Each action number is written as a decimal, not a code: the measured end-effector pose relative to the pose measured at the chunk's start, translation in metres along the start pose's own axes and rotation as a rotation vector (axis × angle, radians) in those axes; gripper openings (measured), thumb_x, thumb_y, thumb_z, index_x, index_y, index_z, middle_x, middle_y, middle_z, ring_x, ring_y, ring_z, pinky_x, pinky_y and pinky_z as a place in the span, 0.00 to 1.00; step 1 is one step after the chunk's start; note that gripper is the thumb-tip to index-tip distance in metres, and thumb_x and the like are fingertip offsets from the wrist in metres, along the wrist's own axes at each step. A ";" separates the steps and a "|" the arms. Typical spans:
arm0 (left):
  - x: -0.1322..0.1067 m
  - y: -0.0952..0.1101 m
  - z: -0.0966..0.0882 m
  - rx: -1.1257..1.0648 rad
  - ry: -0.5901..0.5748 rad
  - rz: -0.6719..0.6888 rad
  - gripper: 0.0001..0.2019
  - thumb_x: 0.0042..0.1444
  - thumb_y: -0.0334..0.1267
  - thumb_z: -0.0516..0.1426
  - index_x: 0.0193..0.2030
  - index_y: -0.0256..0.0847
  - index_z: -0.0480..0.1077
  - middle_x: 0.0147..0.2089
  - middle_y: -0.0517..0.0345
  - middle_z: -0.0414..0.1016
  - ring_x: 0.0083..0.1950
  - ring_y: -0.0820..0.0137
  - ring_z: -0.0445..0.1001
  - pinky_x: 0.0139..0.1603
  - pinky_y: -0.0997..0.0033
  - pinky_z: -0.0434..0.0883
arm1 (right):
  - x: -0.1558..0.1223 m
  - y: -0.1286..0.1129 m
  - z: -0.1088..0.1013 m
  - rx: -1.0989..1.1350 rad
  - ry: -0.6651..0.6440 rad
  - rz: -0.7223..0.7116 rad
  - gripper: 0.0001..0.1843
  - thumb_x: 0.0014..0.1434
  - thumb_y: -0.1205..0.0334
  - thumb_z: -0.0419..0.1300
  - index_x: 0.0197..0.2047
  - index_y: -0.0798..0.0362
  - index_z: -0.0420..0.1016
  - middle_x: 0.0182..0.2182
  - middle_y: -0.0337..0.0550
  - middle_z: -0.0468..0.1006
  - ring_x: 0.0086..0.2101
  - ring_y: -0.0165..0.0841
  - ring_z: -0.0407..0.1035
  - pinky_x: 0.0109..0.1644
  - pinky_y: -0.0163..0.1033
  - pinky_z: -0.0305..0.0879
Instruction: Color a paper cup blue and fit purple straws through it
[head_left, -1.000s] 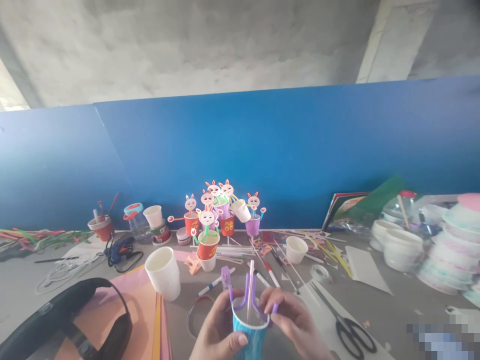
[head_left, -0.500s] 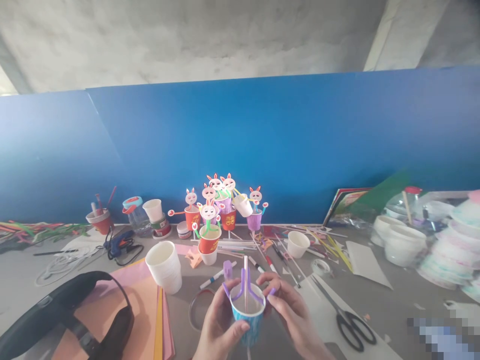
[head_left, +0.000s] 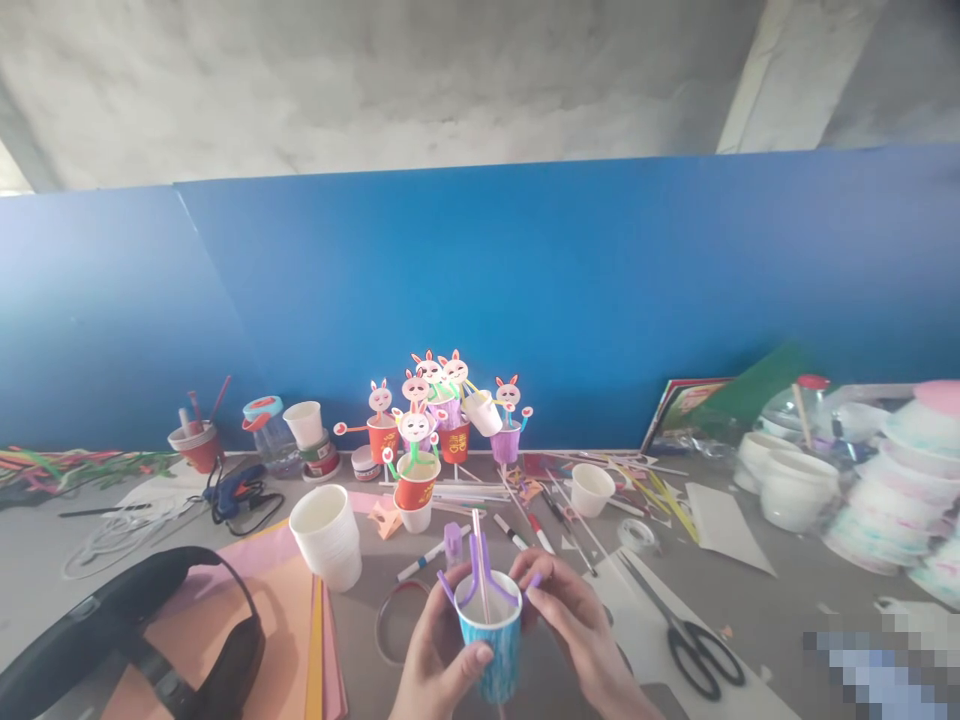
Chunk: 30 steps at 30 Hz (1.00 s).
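Observation:
My left hand (head_left: 435,660) is wrapped round a small blue paper cup (head_left: 491,640), thumb across its front. A purple pipe cleaner (head_left: 474,575) loops up out of the cup, and a thin white stick (head_left: 480,570) stands in its middle. My right hand (head_left: 577,630) is at the cup's right rim, its fingertips pinched on the right end of the pipe cleaner. Both hands are low in the view, above the grey table (head_left: 787,610).
Finished bunny cups (head_left: 431,420) cluster at the blue wall. A white cup stack (head_left: 326,535) and pink paper (head_left: 285,620) lie left, with a black headset (head_left: 150,630). Scissors (head_left: 686,640), tape (head_left: 637,535), markers and white bowls (head_left: 795,485) lie to the right.
The cup has risen slightly and drifted left in the view, still held by both hands. My right fingertips stay at the pipe cleaner's right end.

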<state>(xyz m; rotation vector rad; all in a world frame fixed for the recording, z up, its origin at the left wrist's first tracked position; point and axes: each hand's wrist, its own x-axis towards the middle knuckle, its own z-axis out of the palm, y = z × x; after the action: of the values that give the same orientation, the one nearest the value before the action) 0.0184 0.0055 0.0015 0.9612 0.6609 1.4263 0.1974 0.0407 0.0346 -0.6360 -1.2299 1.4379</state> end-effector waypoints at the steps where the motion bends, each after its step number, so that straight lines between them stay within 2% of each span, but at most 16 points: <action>1: 0.000 0.000 -0.001 0.012 0.006 0.002 0.33 0.48 0.50 0.71 0.60 0.47 0.72 0.54 0.46 0.81 0.58 0.49 0.75 0.60 0.52 0.68 | 0.000 0.000 0.000 0.000 -0.006 -0.002 0.11 0.63 0.53 0.65 0.33 0.51 0.77 0.38 0.42 0.73 0.29 0.32 0.71 0.35 0.37 0.71; 6: 0.000 -0.005 -0.007 0.050 0.013 0.031 0.34 0.48 0.51 0.71 0.61 0.45 0.70 0.54 0.45 0.81 0.56 0.51 0.76 0.59 0.56 0.68 | 0.000 0.000 0.000 -0.021 0.010 0.009 0.13 0.63 0.52 0.66 0.32 0.51 0.77 0.38 0.41 0.73 0.28 0.30 0.70 0.34 0.37 0.69; 10: 0.001 -0.006 -0.010 0.049 0.003 0.042 0.31 0.48 0.50 0.71 0.59 0.49 0.73 0.52 0.48 0.82 0.55 0.54 0.77 0.58 0.59 0.68 | 0.000 0.001 0.001 -0.033 0.032 0.013 0.13 0.62 0.52 0.67 0.31 0.52 0.77 0.35 0.40 0.73 0.26 0.30 0.69 0.33 0.36 0.68; 19: -0.001 -0.003 -0.008 0.012 -0.009 0.009 0.33 0.45 0.51 0.72 0.59 0.50 0.73 0.52 0.49 0.82 0.56 0.49 0.76 0.59 0.55 0.67 | -0.002 0.002 0.002 -0.038 0.034 0.014 0.14 0.60 0.50 0.67 0.31 0.51 0.76 0.33 0.40 0.72 0.27 0.31 0.69 0.33 0.36 0.69; 25: -0.002 0.004 -0.012 -0.003 -0.042 -0.055 0.33 0.43 0.52 0.73 0.57 0.51 0.74 0.48 0.51 0.82 0.54 0.50 0.76 0.54 0.58 0.68 | -0.003 0.005 0.004 -0.020 -0.010 0.026 0.14 0.60 0.49 0.68 0.31 0.51 0.76 0.33 0.39 0.71 0.26 0.30 0.69 0.32 0.36 0.69; 27: -0.002 0.006 -0.013 0.015 -0.037 -0.081 0.33 0.42 0.53 0.73 0.56 0.50 0.74 0.49 0.50 0.81 0.55 0.48 0.75 0.56 0.57 0.67 | -0.003 0.005 0.004 -0.017 -0.005 0.029 0.14 0.60 0.50 0.68 0.31 0.51 0.77 0.34 0.39 0.72 0.26 0.30 0.70 0.32 0.36 0.69; 30: -0.002 0.009 -0.013 0.062 -0.009 -0.056 0.33 0.40 0.55 0.72 0.53 0.46 0.75 0.54 0.46 0.78 0.61 0.44 0.70 0.62 0.51 0.63 | -0.004 0.003 0.005 -0.006 -0.012 0.026 0.14 0.60 0.50 0.68 0.32 0.51 0.77 0.35 0.39 0.72 0.27 0.30 0.70 0.32 0.36 0.69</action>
<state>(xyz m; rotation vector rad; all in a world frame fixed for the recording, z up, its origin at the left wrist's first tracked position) 0.0028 0.0045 0.0020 0.9893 0.7232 1.3578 0.1931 0.0352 0.0327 -0.6504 -1.2402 1.4616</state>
